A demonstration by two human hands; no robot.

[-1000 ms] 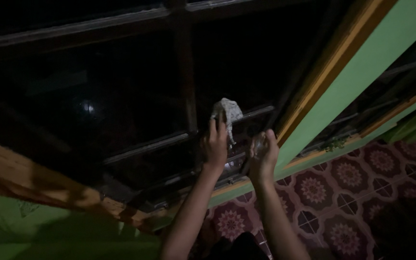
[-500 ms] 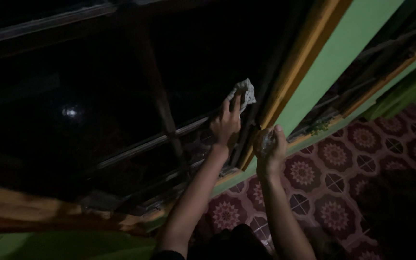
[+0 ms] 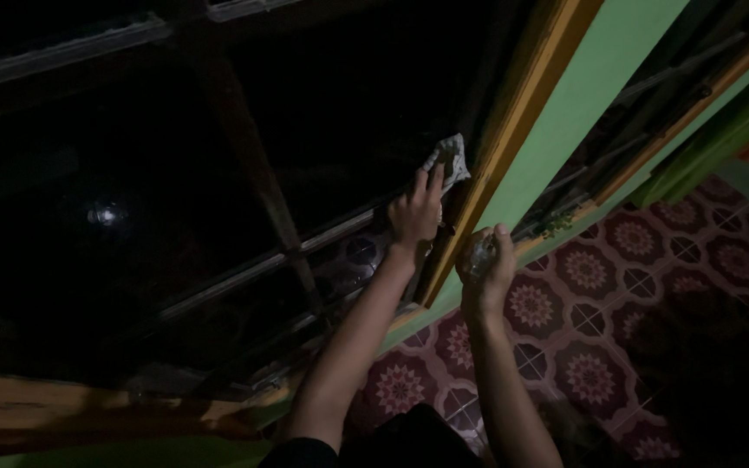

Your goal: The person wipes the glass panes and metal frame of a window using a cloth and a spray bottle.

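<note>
Head view: left hand (image 3: 415, 214) presses a pale cloth (image 3: 448, 160) flat against the dark window pane (image 3: 348, 113), beside the yellow frame (image 3: 513, 130). Right hand (image 3: 485, 264) closed around a small clear object (image 3: 476, 254). Pane's wiped share indiscernible.

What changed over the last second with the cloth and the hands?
The left hand slid the cloth rightward across the glass, from near the middle bar to the pane's edge by the yellow frame. The right hand kept gripping a small clear object beside it.
</note>
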